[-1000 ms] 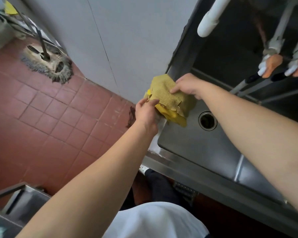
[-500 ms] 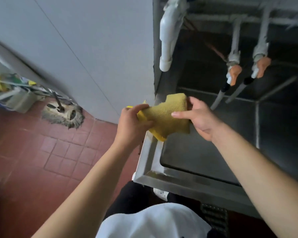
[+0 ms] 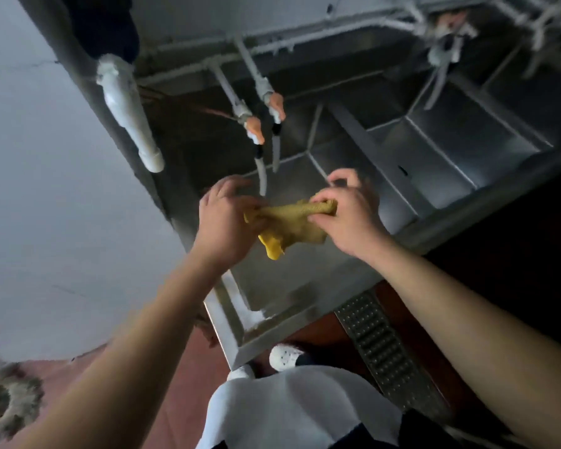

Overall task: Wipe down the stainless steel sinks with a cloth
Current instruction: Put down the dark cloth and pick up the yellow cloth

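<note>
A yellow cloth (image 3: pixel 289 223) is bunched and stretched between both hands above the nearest basin of the stainless steel sink (image 3: pixel 272 306). My left hand (image 3: pixel 227 222) grips its left end. My right hand (image 3: pixel 347 215) pinches its right end between thumb and fingers. A loose corner of the cloth hangs down over the basin. Further basins (image 3: pixel 450 150) lie to the right behind a steel divider.
Two taps with orange handles (image 3: pixel 256 124) hang over the near basin, and a white pipe (image 3: pixel 127 108) runs down its left side. A grey wall is on the left. A mop head (image 3: pixel 4 403) lies on the red tile floor, and a metal floor grate (image 3: pixel 386 351) sits below the sink.
The view has swung right, showing more basins. The cloth went from a flat fold to a bunched strip pulled between my hands, which now hold it over the near basin.
</note>
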